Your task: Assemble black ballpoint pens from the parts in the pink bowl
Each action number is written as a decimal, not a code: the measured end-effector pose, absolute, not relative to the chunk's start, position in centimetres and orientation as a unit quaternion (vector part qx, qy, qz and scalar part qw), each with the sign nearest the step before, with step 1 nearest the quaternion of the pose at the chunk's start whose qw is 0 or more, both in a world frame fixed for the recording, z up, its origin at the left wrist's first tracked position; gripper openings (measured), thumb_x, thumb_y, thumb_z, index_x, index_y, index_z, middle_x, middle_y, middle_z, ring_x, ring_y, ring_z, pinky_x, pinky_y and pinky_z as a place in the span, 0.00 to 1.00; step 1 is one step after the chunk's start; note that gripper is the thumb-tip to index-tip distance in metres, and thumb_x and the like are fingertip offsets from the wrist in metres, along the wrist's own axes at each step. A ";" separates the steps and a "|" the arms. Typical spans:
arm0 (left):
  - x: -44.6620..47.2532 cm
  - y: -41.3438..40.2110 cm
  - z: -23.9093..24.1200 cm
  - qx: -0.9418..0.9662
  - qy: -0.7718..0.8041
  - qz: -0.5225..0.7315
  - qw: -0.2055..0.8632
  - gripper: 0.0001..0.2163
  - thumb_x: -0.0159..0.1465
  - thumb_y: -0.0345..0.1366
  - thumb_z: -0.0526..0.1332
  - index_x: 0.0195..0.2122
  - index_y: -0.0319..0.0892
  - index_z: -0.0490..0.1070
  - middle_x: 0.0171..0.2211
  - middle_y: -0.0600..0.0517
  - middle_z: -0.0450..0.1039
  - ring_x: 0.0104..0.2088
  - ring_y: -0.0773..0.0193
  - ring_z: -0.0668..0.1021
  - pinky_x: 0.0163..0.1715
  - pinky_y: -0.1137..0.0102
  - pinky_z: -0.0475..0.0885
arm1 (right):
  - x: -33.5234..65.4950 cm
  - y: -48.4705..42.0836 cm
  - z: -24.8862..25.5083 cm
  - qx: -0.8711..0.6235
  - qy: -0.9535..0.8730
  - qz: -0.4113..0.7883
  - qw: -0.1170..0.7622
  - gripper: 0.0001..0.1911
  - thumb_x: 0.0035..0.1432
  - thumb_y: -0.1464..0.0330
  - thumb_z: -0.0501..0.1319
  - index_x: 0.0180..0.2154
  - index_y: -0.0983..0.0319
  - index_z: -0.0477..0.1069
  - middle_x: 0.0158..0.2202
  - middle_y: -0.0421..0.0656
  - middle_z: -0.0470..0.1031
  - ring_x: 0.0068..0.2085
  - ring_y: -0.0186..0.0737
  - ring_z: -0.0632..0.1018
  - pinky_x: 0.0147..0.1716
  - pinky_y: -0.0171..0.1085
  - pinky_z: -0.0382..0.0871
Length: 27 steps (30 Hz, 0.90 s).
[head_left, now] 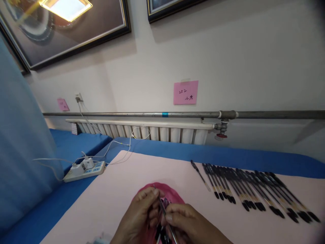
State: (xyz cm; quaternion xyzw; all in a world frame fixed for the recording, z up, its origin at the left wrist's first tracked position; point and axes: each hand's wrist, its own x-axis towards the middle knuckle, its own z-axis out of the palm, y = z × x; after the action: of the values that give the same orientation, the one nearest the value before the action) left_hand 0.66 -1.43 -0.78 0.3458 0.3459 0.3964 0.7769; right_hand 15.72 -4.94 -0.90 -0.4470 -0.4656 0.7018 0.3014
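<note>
Both hands are in front of me over a pink bowl (175,192). Between them, a slim dark pen-like rod (163,207) slants down from my left fingertips past my right fingers. My left hand (139,213) pinches its upper end between thumb and fingers. Lower along the rod, my right hand (185,220) is closed round it. Inside the bowl lie more dark and light slender pieces (162,234), partly covered by the hands; their exact kind is hard to make out.
A row of black pen-like sticks (236,184) lies on the pink sheet (114,193) at right, with a single stick (200,175) apart from it. A power strip (85,172) with plugs and white cables sits at left. Behind are a radiator (162,133) and pipe.
</note>
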 end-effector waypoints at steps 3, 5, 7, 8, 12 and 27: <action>-0.2 -0.6 -0.7 0.342 0.356 0.455 0.741 0.13 0.53 0.43 0.66 0.29 0.36 0.71 0.16 0.62 0.55 0.14 0.79 0.55 0.14 0.78 0.48 | 15.9 -5.1 -0.8 -0.435 -0.456 0.725 0.276 0.13 0.47 0.61 0.57 0.32 0.64 0.70 0.23 0.38 0.72 0.17 0.24 0.64 0.17 0.28 0.50; -0.9 0.0 -0.7 0.336 0.377 0.488 0.711 0.13 0.53 0.43 0.66 0.30 0.37 0.71 0.16 0.62 0.55 0.14 0.79 0.56 0.14 0.79 0.49 | 16.0 -5.1 -0.8 -0.435 -0.456 0.730 0.265 0.11 0.45 0.64 0.58 0.31 0.64 0.70 0.23 0.38 0.72 0.18 0.25 0.65 0.18 0.27 0.51; -1.3 0.2 -0.6 0.335 0.396 0.508 0.688 0.14 0.53 0.44 0.66 0.31 0.37 0.71 0.16 0.61 0.57 0.14 0.79 0.57 0.14 0.80 0.50 | 15.9 -5.1 -0.9 -0.442 -0.462 0.725 0.254 0.08 0.44 0.67 0.58 0.29 0.64 0.70 0.22 0.38 0.72 0.19 0.25 0.66 0.18 0.27 0.52; -1.4 0.3 -0.6 0.335 0.400 0.513 0.681 0.14 0.53 0.44 0.66 0.31 0.37 0.71 0.16 0.61 0.57 0.14 0.79 0.58 0.14 0.80 0.50 | 15.8 -5.0 -1.0 -0.447 -0.466 0.722 0.249 0.06 0.45 0.68 0.57 0.28 0.64 0.70 0.22 0.39 0.72 0.19 0.25 0.66 0.18 0.27 0.53; -1.3 0.1 -0.5 0.341 0.398 0.518 0.676 0.15 0.53 0.44 0.66 0.31 0.36 0.71 0.17 0.61 0.58 0.15 0.79 0.59 0.14 0.80 0.51 | 15.4 -4.9 -1.6 -0.468 -0.474 0.699 0.259 0.07 0.51 0.67 0.54 0.26 0.63 0.67 0.22 0.40 0.72 0.17 0.25 0.65 0.17 0.27 0.52; -0.7 -0.2 -0.4 0.346 0.397 0.520 0.673 0.14 0.51 0.44 0.67 0.29 0.37 0.70 0.15 0.60 0.60 0.14 0.78 0.60 0.14 0.79 0.52 | 15.1 -5.1 -2.5 -0.466 -0.463 0.672 0.342 0.07 0.50 0.66 0.57 0.25 0.62 0.64 0.20 0.36 0.68 0.16 0.24 0.63 0.15 0.27 0.49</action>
State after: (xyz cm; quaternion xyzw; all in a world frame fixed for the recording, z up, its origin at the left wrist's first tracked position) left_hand -0.73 -0.18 -0.42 0.3459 0.3970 0.5199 0.6726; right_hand 15.09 -5.07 -2.50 -0.4660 -0.4632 0.6717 0.3421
